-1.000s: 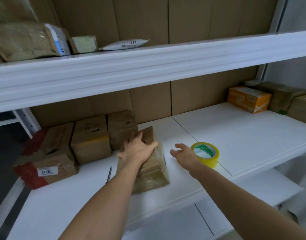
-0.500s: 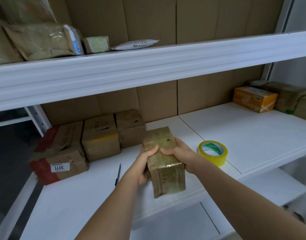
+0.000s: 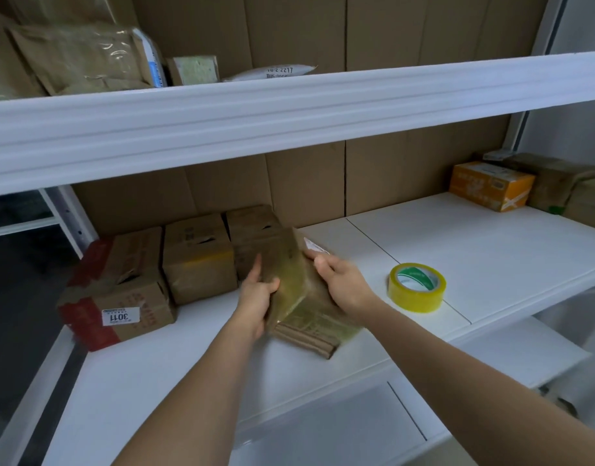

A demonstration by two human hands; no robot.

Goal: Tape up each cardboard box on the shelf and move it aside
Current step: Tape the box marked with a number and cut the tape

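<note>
- Here, the white shelf (image 3: 457, 250) carries three cardboard boxes (image 3: 195, 257) in a row at its back left.
- The tape-wrapped box (image 3: 301, 290) is tilted, just in front of that row.
- The left hand (image 3: 255, 297) and right hand (image 3: 343, 284) grasp its sides, fingers curled.
- The yellow tape roll (image 3: 417, 286) lies flat near its right.

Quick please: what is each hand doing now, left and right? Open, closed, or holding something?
Left hand: holding the taped box on its left side.
Right hand: holding the same box on its right side.
</note>
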